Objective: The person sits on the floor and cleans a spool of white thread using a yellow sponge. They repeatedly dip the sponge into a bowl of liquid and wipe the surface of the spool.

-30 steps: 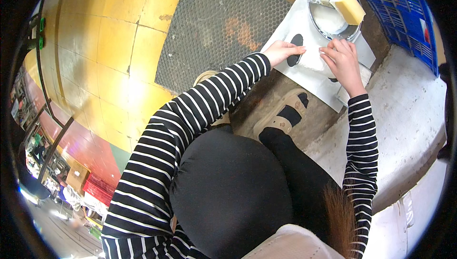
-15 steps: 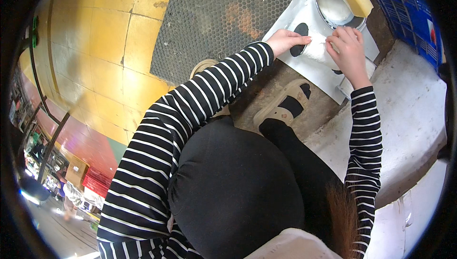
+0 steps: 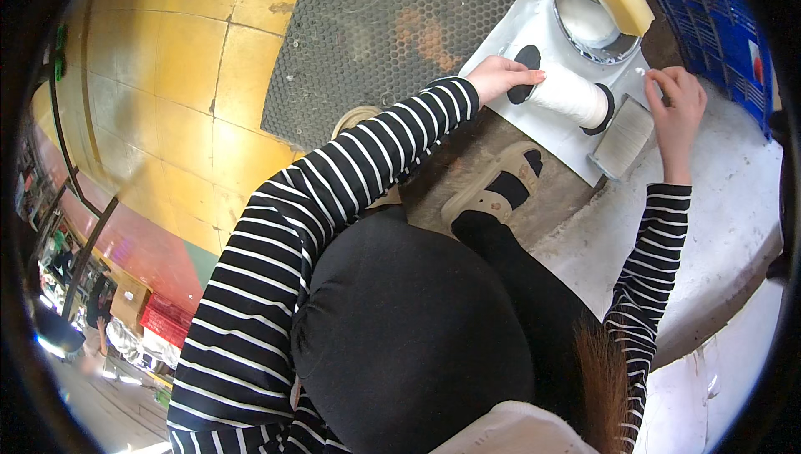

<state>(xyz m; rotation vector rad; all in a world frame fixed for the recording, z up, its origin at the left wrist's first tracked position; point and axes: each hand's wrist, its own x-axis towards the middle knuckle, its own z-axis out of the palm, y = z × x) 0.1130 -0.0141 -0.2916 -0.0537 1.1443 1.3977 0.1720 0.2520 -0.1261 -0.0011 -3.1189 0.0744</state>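
A white roll with black round ends [image 3: 569,97], much like a spool, lies on a white sheet [image 3: 576,152] at the upper right. My left hand [image 3: 502,78] is closed on its near-left black end, the thumb reaching over the edge of the white part. Clear of the roll on the right, my right hand [image 3: 677,102] pinches a small white tuft [image 3: 642,72] between thumb and fingertips. Below that hand, beside the roll, rests a pale flat block with a bristle-like face [image 3: 626,138], perhaps a brush.
Beyond the roll stands a round metal tin [image 3: 557,16] with something white in it, a yellow-and-white sponge block [image 3: 624,5] on its rim. Blue plastic crates [image 3: 717,32] stand at the right. A dark honeycomb mat [image 3: 375,32] lies on yellow floor tiles [image 3: 179,78].
My right hand has moved right, off the roll, with the white tuft in its fingertips. The roll and the block beside it now show more fully. My left hand stays at the roll's end.
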